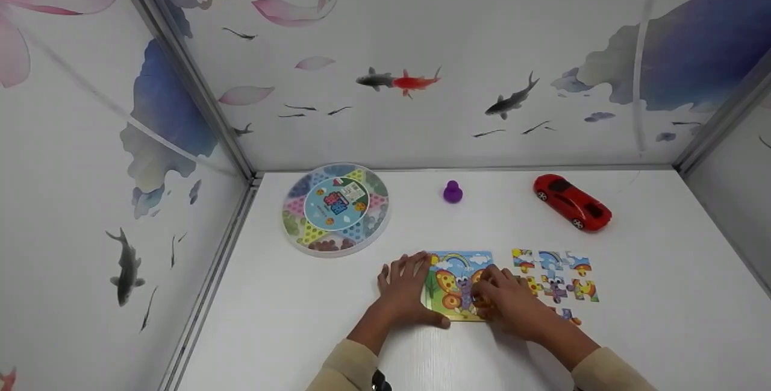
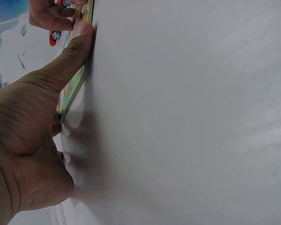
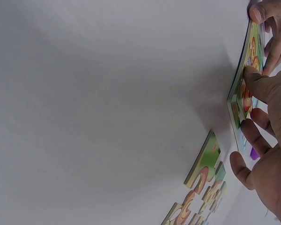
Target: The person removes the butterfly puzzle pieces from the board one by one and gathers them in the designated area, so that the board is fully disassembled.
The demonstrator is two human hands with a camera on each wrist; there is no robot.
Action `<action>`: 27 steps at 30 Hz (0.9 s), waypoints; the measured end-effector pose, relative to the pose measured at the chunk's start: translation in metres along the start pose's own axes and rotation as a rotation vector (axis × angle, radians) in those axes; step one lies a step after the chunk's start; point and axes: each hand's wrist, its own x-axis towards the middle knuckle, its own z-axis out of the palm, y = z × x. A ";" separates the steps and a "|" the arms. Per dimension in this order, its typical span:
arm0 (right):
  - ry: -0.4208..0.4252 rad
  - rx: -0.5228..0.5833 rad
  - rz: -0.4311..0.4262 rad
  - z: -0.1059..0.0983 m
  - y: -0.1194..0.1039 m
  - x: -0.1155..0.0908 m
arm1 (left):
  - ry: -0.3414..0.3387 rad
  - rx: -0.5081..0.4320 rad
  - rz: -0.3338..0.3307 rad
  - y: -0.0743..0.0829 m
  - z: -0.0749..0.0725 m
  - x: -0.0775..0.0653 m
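Observation:
A small picture puzzle board with a butterfly and rainbow lies flat on the white table. My left hand spreads along its left side, the straight thumb pressing its near edge. Over the board's right half, my right hand pinches a puzzle piece between thumb and fingers, low against the picture. That piece is mostly covered by the fingers in the head view. Right of the board, several loose puzzle pieces lie in rough rows, some hidden behind my right hand.
A round board-game box lies at the back left. Behind the puzzle stands a small purple knob-shaped object. A red toy car rests at the back right. Walls printed with fish and petals border the table's back and sides.

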 end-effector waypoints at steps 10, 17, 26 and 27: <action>-0.010 0.056 -0.004 -0.004 -0.004 -0.003 | -0.003 0.008 -0.005 0.001 0.000 0.000; -0.029 0.005 -0.031 -0.005 -0.005 -0.003 | -0.007 0.012 -0.007 -0.001 0.003 0.003; -0.004 -0.083 -0.090 -0.005 -0.004 -0.006 | -0.002 0.020 -0.009 0.000 0.001 0.002; 0.004 -0.093 -0.099 -0.005 -0.004 -0.007 | 0.001 0.019 -0.007 0.000 0.001 0.002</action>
